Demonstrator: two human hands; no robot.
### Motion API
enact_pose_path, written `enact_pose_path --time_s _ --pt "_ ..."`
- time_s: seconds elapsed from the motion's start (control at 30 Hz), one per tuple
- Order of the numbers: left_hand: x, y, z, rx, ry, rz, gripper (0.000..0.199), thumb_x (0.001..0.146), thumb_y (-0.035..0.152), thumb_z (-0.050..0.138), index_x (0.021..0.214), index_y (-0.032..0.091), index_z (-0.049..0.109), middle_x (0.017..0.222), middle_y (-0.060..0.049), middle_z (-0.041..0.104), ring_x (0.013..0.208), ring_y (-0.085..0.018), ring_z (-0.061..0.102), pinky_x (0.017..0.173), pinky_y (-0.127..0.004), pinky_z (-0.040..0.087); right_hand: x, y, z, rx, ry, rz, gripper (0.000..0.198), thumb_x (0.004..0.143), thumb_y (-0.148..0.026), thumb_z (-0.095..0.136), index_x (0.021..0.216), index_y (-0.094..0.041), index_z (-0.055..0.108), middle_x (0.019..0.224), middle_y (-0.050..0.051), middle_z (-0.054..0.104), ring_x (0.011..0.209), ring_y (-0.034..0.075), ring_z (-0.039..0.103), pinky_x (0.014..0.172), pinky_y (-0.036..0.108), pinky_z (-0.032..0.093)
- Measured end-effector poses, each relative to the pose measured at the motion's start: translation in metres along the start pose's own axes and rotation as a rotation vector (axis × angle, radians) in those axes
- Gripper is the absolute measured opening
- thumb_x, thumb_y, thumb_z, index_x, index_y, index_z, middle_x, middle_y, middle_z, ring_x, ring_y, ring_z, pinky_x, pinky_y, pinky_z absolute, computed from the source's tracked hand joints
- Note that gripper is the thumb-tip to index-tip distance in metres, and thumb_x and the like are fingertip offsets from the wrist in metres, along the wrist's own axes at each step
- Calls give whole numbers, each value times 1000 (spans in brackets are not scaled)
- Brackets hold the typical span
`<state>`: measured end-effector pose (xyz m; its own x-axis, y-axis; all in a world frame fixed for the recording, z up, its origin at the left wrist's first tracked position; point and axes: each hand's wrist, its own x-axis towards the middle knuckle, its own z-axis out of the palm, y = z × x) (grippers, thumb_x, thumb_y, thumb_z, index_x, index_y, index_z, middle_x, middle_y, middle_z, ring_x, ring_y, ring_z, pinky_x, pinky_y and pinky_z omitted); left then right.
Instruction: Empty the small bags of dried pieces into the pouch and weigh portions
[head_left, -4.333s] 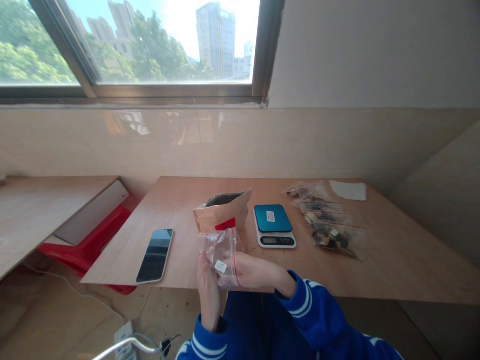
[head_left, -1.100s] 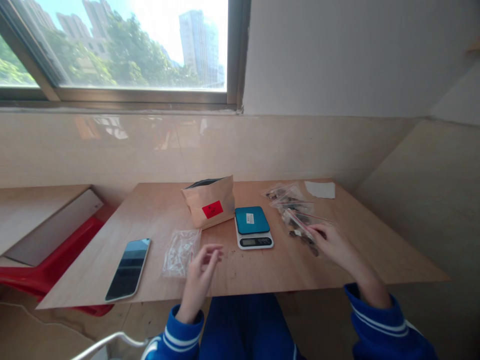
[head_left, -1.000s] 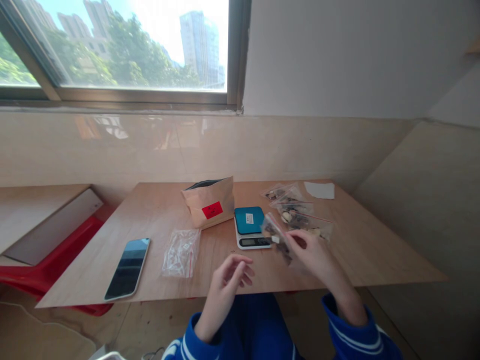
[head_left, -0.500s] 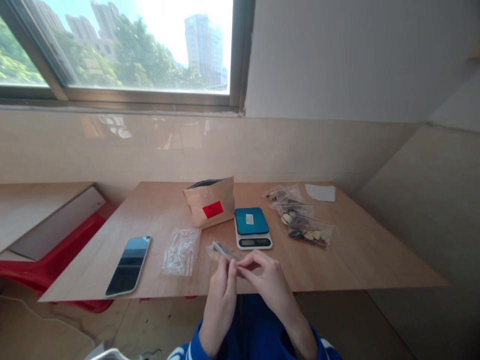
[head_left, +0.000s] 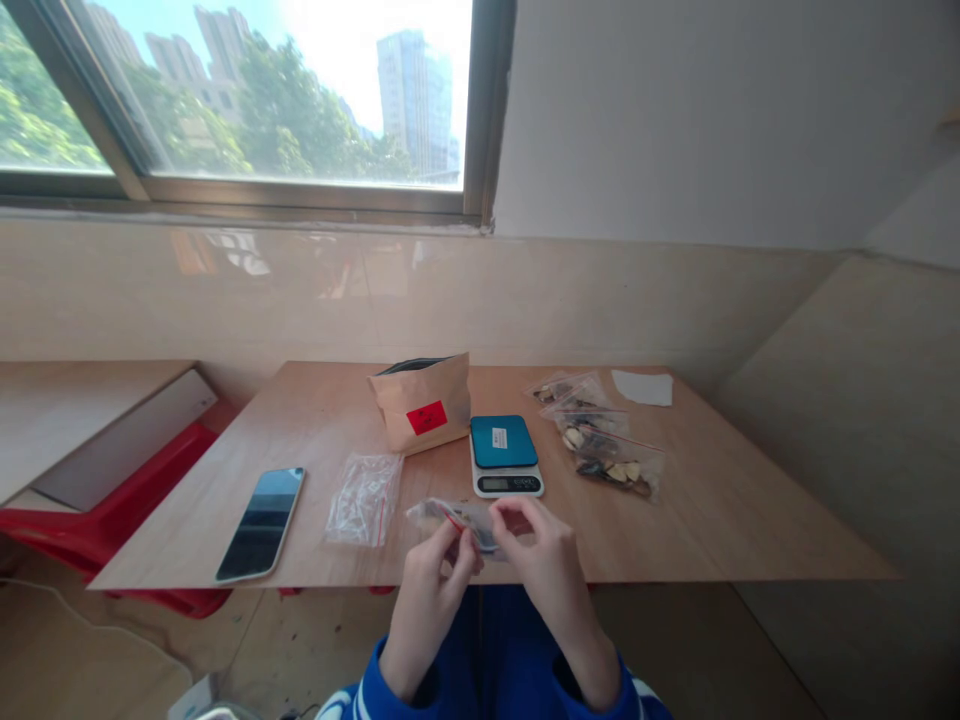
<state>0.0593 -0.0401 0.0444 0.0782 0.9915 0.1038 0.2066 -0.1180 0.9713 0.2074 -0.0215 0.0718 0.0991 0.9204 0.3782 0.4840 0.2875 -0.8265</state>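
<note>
Holding red-strip zip-lock bag (head_left: 472,515) in tightly pinching left hand (head_left: 435,568) | curling right hand (head_left: 538,548) loosely at its edge, gripping or not: cannot tell | possibly risking spillage through uneven tugging

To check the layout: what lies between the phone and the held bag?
In the head view, a clear bag lies between the phone and held bag.

A crinkled clear bag (head_left: 474,516), its red strip (head_left: 455,523) slanting, is pinched in the left hand (head_left: 435,577).

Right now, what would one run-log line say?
left hand: pinching zip bag | right hand: at same bag | scale: beyond bag
</note>
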Motion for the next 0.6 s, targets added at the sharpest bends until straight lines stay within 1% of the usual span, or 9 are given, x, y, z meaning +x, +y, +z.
enact_pose_path --time_s 0.1,0.17,0.23,0.3,0.37,0.4,0.47,0.53,0.6 --pt "-10 6 -2 16 -11 -3 34 90 40 51 66 18 59 56 -1 60 51 -12 55 51 -21 39 7 9 -11 -16 287 106 20 83 -37 60 83 -17 66 68 4 68 56 16 65 55 25 54" --pt "-16 5 -3 -20 -41 28 36 90 40 52 62 17 60 57 -2 59 53 -12 55 54 -21 40 10 8 -21 75 324 171 24 81 -41 64 85 -17 66 71 5 70 62 17 68 59 26 56" --pt "-17 -2 -3 -139 -29 56 41 92 42 48 62 17 62 61 -4 61 59 -14 57 59 -23 43 10 0 -27 197 281 194 26 80 -42 67 86 -17 66 77 6 72 69 18 71 65 26 58" --pt "-15 -14 1 -333 75 44 41 92 45 45 69 17 64 74 -6 65 73 -17 61 72 -26 47 8 -12 -28 320 236 211 25 79 -42 70 86 -18 66 77 5 72 71 18 71 67 25 59" --pt "-11 -30 10 -532 223 -26 31 87 47 54 88 19 68 97 -7 68 98 -21 62 90 -30 46 6 -22 -25 459 184 249 27 77 -43 72 84 -18 66 74 4 71 68 17 71 66 26 59" --pt "-10 -37 15 -624 264 -76 34 82 48 62 101 21 67 110 -7 67 111 -23 58 98 -32 43 6 -25 -23 530 155 274 28 76 -43 73 83 -18 66 72 4 71 66 17 70 64 26 59" --pt "-9 -47 25 -828 237 -151 50 76 55 65 113 22 65 122 -8 64 123 -27 53 106 -38 39 7 -24 -16 635 100 326 30 74 -45 74 81 -17 65 68 3 70 61 16 68 60 26 58" --pt "-9 -48 31 -963 196 -214 56 76 59 63 117 22 65 124 -10 65 122 -29 55 106 -44 40 9 -18 -9 660 41 352 32 75 -47 74 81 -16 66 66 3 69 58 15 66 59 27 57" --pt "-9 -42 33 -1013 194 -259 57 77 62 60 116 20 66 118 -12 68 117 -31 59 103 -48 43 9 -11 -6 604 22 336 33 78 -48 70 87 -16 67 73 5 70 66 17 68 65 28 57"
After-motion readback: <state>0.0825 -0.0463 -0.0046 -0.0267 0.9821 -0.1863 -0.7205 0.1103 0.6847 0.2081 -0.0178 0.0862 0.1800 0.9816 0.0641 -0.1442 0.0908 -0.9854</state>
